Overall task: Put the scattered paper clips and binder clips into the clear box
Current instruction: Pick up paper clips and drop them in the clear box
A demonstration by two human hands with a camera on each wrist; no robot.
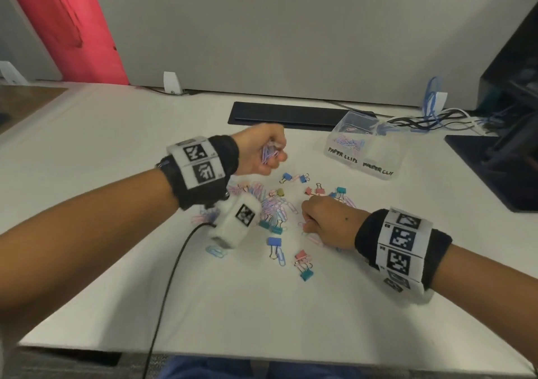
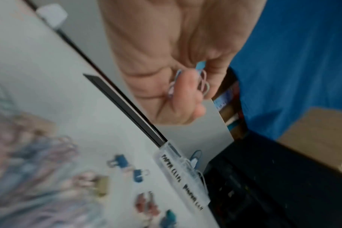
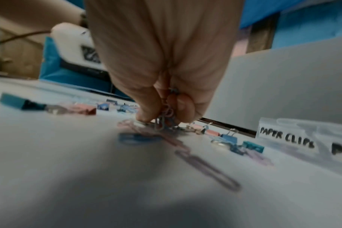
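Pastel paper clips [image 1: 269, 153] seemingly inside left grip [image 1: 260, 151]

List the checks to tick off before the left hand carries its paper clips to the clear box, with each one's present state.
1. Left hand has a closed grip on a bunch of paper clips: ok.
2. Clear box is open on top: ok.
3. The compartment labelled for paper clips already holds some, with room left: ok.
4. No binder clip is mixed into the left-hand bunch: cannot tell, fingers cover it.
5. Right hand is down at the pile, off the path to the box: ok.
6. Scattered binder clips all collected from the table: not ok.
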